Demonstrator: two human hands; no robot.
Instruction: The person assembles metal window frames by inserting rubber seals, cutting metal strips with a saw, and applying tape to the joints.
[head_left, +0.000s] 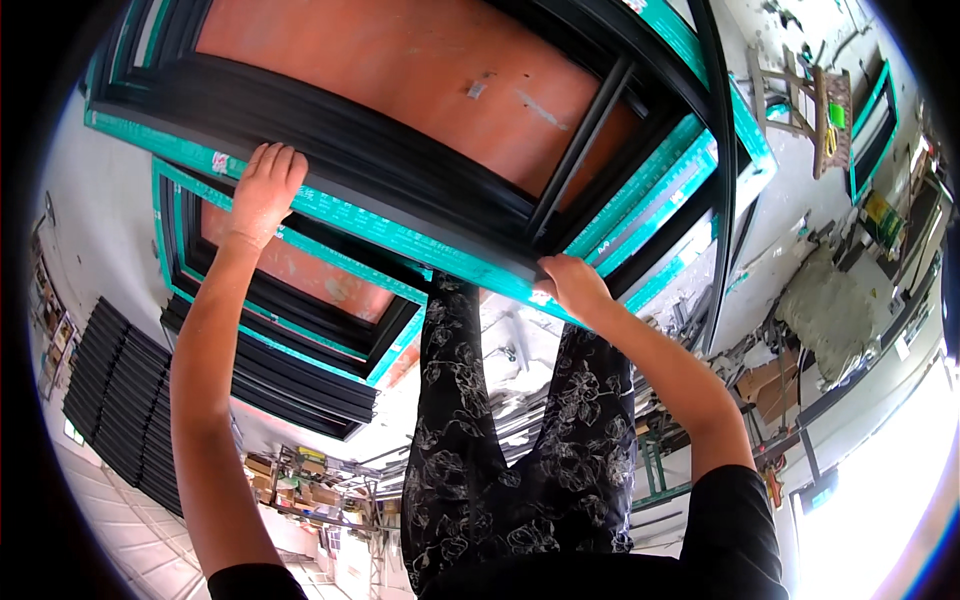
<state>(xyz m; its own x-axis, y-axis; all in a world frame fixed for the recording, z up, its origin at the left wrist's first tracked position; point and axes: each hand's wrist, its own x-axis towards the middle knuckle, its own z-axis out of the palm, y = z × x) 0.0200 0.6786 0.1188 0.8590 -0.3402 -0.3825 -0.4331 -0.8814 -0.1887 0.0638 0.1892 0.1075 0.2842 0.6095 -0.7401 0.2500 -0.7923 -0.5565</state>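
A large black window frame (380, 140) with green protective film along its edges stretches across the upper half of the view, tilted down toward the right. My left hand (268, 190) grips its near edge at the left, fingers curled over the black profile. Further right, my right hand (578, 288) holds the same edge close to the corner, its fingers bent over the top and partly hidden. A reddish-brown surface (390, 60) shows through the opening, crossed by a black bar (580, 150). My legs are close to the frame's near side.
Another black and green frame (290, 325) lies below the left hand. Stacked black profiles (120, 400) are at the left. On the right are a wooden stool (822, 120), a grey-green sheet or bag (825, 310) and a cardboard box (768, 385). Scrap lengths clutter the floor.
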